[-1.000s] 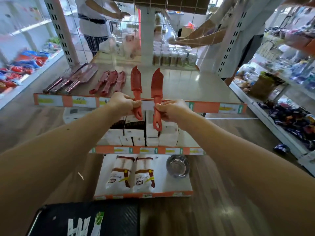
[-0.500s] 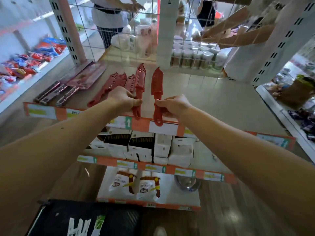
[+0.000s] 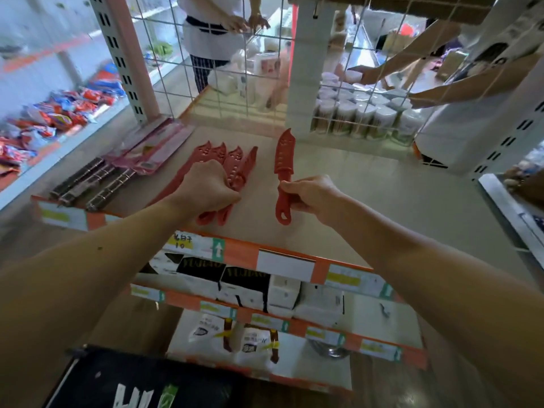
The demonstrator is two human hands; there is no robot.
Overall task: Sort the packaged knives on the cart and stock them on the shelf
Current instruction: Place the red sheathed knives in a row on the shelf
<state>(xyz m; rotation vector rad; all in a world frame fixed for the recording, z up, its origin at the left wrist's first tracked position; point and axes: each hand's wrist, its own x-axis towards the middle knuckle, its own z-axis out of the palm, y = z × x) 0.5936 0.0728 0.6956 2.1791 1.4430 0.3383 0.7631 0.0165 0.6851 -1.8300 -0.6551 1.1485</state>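
Note:
My right hand (image 3: pixel 312 195) grips the handle of a red sheathed knife (image 3: pixel 284 160), which points away from me just above the top shelf (image 3: pixel 368 195). My left hand (image 3: pixel 206 187) is curled round another red knife (image 3: pixel 243 169) and holds it down among the row of red knives (image 3: pixel 215 154) lying on the shelf. Left of that row lie pink-carded packaged knives (image 3: pixel 153 151) with dark handles (image 3: pixel 88 181). The black cart (image 3: pixel 141 381) shows at the bottom edge.
A wire grid (image 3: pixel 235 69) backs the shelf, with two people and white jars (image 3: pixel 362 113) behind it. Lower shelves hold boxes (image 3: pixel 244 284), bagged goods (image 3: pixel 229 337) and a steel bowl (image 3: pixel 329 350). Snack packets (image 3: pixel 53 113) fill the left aisle shelf.
Both hands moved forward over the shelf. My left hand lowered its knife into the row of red knives; my right hand still holds its knife up.

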